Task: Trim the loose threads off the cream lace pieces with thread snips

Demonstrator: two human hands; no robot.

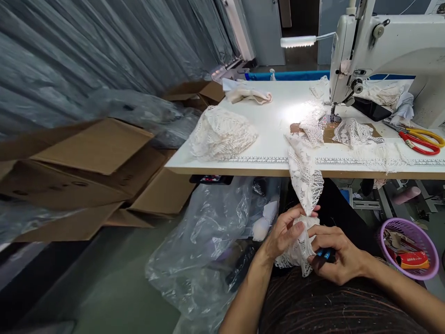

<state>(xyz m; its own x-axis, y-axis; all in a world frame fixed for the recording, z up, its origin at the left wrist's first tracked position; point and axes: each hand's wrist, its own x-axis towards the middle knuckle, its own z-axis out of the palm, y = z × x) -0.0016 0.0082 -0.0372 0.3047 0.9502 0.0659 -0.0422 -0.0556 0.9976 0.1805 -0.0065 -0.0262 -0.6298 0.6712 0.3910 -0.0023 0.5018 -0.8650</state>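
A white lace strip hangs from the sewing table's front edge down to my lap. My left hand pinches its lower part between thumb and fingers. Close beside it, my right hand is closed, its fingertips on the lace's lower folds. A small blue-and-black tool is tucked in the right palm; its working end is hidden. The strip's upper end runs up over the table toward the needle area of the white sewing machine. More lace lies right of the presser foot.
A lace pile sits on the table's left part. Scissors with red and yellow handles and a dark phone-like object lie at right. Cardboard boxes and clear plastic bags stand left; a purple basket is at lower right.
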